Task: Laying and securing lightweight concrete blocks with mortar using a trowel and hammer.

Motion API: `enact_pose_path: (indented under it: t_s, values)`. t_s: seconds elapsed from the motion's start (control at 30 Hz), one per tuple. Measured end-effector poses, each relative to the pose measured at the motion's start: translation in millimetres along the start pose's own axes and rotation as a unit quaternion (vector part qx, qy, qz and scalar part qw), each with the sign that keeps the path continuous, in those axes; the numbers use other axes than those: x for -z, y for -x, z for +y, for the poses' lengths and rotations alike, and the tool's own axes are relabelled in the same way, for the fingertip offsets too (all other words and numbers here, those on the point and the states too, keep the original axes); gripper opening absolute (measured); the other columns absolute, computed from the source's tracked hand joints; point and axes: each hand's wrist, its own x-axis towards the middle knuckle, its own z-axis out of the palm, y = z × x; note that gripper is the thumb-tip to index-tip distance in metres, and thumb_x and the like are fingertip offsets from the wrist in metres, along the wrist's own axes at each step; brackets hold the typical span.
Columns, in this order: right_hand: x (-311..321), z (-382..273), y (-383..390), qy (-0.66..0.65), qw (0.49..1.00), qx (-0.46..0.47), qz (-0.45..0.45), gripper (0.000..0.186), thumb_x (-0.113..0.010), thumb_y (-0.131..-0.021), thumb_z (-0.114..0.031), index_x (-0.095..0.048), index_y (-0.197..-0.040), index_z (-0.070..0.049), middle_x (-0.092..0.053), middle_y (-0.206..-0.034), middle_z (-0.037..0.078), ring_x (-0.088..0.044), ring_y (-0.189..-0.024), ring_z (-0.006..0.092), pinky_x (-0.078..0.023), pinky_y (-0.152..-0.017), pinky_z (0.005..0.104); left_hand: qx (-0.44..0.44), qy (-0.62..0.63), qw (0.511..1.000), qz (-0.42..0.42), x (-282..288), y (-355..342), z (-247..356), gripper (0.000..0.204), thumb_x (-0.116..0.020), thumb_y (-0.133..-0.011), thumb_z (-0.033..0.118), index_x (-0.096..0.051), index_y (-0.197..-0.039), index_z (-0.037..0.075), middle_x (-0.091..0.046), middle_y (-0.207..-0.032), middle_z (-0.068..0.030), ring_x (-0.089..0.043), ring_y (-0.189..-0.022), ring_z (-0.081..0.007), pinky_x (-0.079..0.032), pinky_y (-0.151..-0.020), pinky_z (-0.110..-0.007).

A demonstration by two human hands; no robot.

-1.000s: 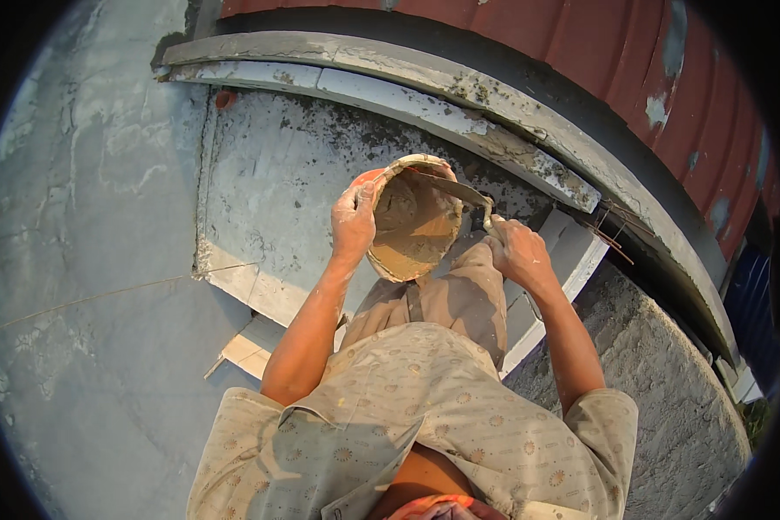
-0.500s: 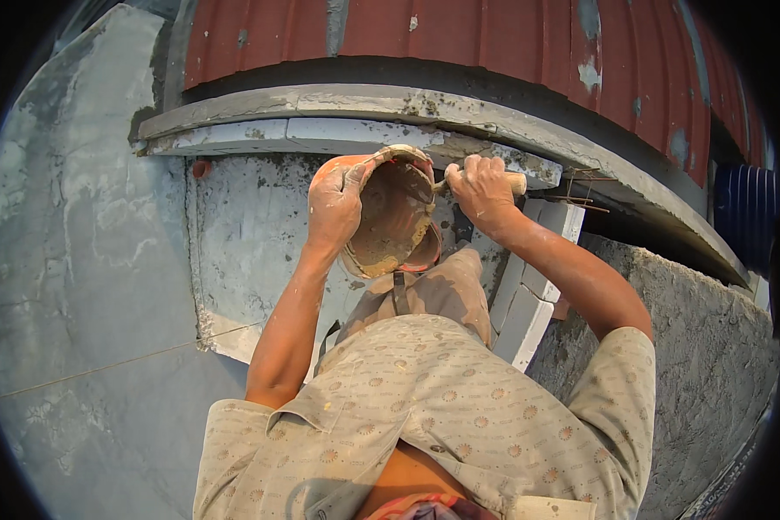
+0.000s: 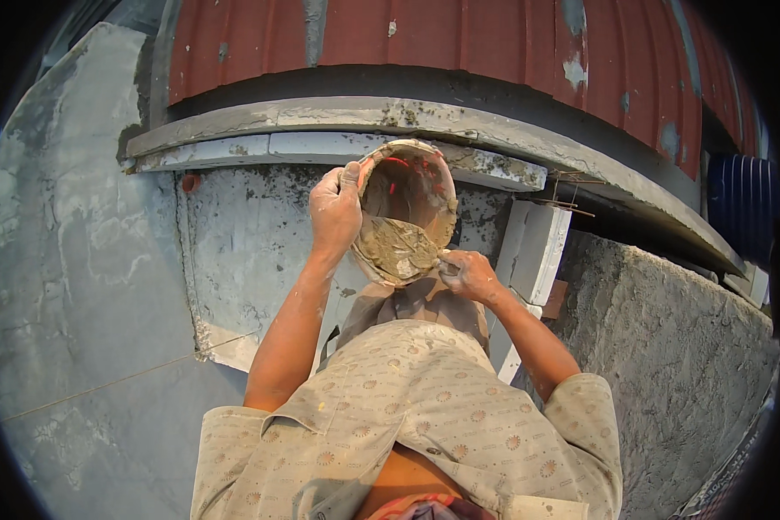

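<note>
My left hand (image 3: 335, 208) is closed on the rim of a mortar-crusted bucket (image 3: 407, 186), thumb over the edge. The bucket tilts so that its mouth faces up at me, and reddish patches show inside it. My right hand (image 3: 468, 276) is closed beside the bucket's lower right rim, holding a trowel (image 3: 442, 260) whose handle is mostly hidden in the fist. Wet grey-brown mortar (image 3: 397, 247) lies at the near side of the bucket's mouth, apparently over the trowel's blade.
Pale blocks (image 3: 321, 146) line a curved concrete ledge (image 3: 338, 113) under red corrugated sheeting (image 3: 459, 39). More white blocks (image 3: 533, 247) stand at right by a rough plastered wall (image 3: 667, 347). Thin rods (image 3: 572, 206) stick out there. A string (image 3: 104, 387) crosses the grey surface at left.
My right hand has come down and slightly left with the trowel, from the upper right rim to the lower right. The bucket's mouth has turned, showing more mortar near its lower edge.
</note>
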Motion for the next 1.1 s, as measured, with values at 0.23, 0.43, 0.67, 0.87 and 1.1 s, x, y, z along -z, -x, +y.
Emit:
enact_pose_path:
  t_s: [0.23, 0.43, 0.67, 0.87, 1.1]
  values:
    - [49.5, 72.6, 33.2, -0.106, 0.991, -0.085, 0.01, 0.035, -0.067, -0.072, -0.017, -0.065, -0.104, -0.003, -0.067, -0.085, 0.016, -0.064, -0.071, 0.0293, -0.051, -0.068, 0.0346, 0.134, 0.139, 0.98, 0.053, -68.6, -18.8, -101.8, 0.046, -0.049, -0.099, 0.043, -0.061, -0.084, 0.001, -0.045, -0.064, 0.0054, -0.035, -0.056, -0.0057, -0.032, -0.05, -0.025]
    - [105.0, 138.3, 47.0, -0.129, 0.972, -0.194, 0.043, 0.036, -0.068, -0.071, -0.013, -0.064, -0.105, 0.0, -0.063, -0.081, 0.007, -0.057, -0.072, 0.0138, -0.048, -0.069, 0.0292, 0.215, 0.204, 0.948, 0.113, -108.3, -10.3, -144.7, 0.047, -0.046, -0.1, 0.043, -0.063, -0.101, -0.001, -0.052, -0.077, 0.0016, -0.041, -0.067, -0.0067, -0.037, -0.061, -0.024]
    - [125.1, 234.2, -3.8, -0.012, 0.951, -0.301, 0.073, 0.042, -0.066, -0.071, -0.009, -0.062, -0.111, 0.003, -0.066, -0.086, 0.011, -0.062, -0.077, 0.0183, -0.05, -0.072, 0.0305, 0.216, 0.047, 0.966, 0.137, -101.2, -2.4, -158.6, 0.046, -0.045, -0.101, 0.041, -0.063, -0.102, -0.002, -0.061, -0.09, -0.002, -0.05, -0.08, -0.0085, -0.043, -0.074, -0.025]
    - [119.8, 254.5, -50.4, -0.165, 0.892, -0.421, 0.014, 0.016, -0.072, -0.08, -0.014, -0.06, -0.083, -0.002, -0.057, -0.066, 0.005, -0.053, -0.052, 0.0144, -0.044, -0.048, 0.0317, 0.233, 0.004, 0.95, 0.208, -80.0, 8.4, -154.2, 0.047, -0.046, -0.1, 0.041, -0.064, -0.099, -0.002, -0.06, -0.085, -0.0022, -0.05, -0.076, -0.0108, -0.043, -0.073, -0.027]
    - [162.6, 275.4, -148.6, -0.102, 0.84, -0.518, -0.126, 0.021, -0.072, -0.083, -0.018, -0.064, -0.077, 0.0, -0.06, -0.062, 0.009, -0.057, -0.05, 0.0201, -0.043, -0.046, 0.0347, 0.252, -0.001, 0.941, 0.227, -77.6, 10.9, -148.0, 0.045, -0.046, -0.1, 0.04, -0.064, -0.103, -0.002, -0.062, -0.09, -0.0047, -0.052, -0.081, -0.0119, -0.044, -0.076, -0.028]
